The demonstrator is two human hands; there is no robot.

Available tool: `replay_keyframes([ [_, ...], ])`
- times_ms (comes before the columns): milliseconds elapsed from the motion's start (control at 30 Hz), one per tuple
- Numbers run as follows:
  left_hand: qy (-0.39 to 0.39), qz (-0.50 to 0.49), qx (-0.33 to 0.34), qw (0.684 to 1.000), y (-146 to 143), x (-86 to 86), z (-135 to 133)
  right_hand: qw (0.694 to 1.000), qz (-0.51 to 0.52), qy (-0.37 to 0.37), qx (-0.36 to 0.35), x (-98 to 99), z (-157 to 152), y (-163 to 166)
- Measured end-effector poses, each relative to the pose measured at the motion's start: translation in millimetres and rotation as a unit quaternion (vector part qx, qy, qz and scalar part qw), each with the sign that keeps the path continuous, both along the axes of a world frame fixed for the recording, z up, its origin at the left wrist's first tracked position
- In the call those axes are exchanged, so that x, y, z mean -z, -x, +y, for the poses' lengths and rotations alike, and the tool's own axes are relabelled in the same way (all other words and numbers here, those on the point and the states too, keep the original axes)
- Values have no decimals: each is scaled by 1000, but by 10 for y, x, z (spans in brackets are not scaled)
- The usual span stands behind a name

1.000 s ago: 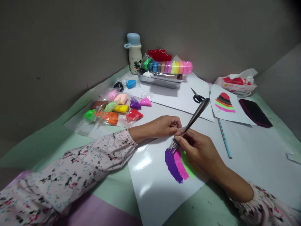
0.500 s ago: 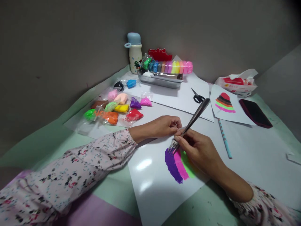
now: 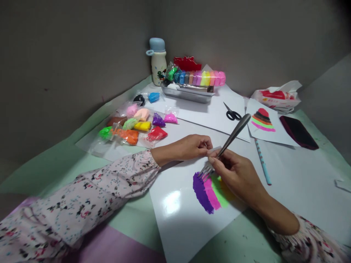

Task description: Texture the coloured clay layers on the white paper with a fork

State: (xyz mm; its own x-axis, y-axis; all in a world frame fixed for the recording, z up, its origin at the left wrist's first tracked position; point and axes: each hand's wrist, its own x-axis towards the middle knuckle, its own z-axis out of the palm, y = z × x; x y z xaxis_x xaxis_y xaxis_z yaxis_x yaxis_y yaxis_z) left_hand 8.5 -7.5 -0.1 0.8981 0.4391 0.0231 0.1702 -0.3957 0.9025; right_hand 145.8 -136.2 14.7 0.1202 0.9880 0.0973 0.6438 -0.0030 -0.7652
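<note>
My right hand (image 3: 240,175) is closed around a metal fork (image 3: 234,135), its handle slanting up to the right. The tines point down onto the upper end of the purple and pink bands of a striped clay picture (image 3: 204,197). Green and yellow-orange bands lie further right, partly covered by my right hand. This clay sits on a glossy white sheet of paper (image 3: 178,226). My left hand (image 3: 193,147) has its fingers curled in a pinch at the sheet's far edge, beside a raised white strip of it. The fingertips are partly hidden.
Bagged coloured clay (image 3: 130,137) lies at the left. A metal tray (image 3: 186,95) and a bottle (image 3: 158,65) stand at the back. Scissors (image 3: 233,115), a second clay picture (image 3: 263,120), a pencil (image 3: 263,162), a phone (image 3: 298,132) and a tissue pack (image 3: 276,96) are to the right.
My right hand and the fork have shifted slightly right, bringing the tines from the purple band toward the pink one. My left hand has stayed in place.
</note>
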Motion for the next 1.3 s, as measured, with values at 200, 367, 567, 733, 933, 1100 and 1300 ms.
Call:
replay_keyframes([
  [200, -1, 4, -9, 1000, -4, 12, 1, 999, -17, 21, -19, 5, -22, 4],
  [367, 1, 6, -5, 1000, -6, 8, -1, 999, -22, 25, -17, 18, -13, 26],
  [567, 1, -2, -7, 1000, -10, 21, 0, 999, -38, 20, -8, 28, 0, 16],
  [733, -1, -1, -6, 1000, -10, 20, 3, 999, -30, 20, 7, 25, -3, 10],
  [933, -2, 5, -6, 1000, -6, -1, -2, 999, -23, 16, 14, 35, 6, 7],
  [1100, -1, 8, -11, 1000, -8, 8, 0, 999, -29, 11, 25, 39, 4, 3],
  [1300, -14, 9, -10, 1000, -10, 24, 15, 998, -41, 3, 40, 14, 4, 6],
])
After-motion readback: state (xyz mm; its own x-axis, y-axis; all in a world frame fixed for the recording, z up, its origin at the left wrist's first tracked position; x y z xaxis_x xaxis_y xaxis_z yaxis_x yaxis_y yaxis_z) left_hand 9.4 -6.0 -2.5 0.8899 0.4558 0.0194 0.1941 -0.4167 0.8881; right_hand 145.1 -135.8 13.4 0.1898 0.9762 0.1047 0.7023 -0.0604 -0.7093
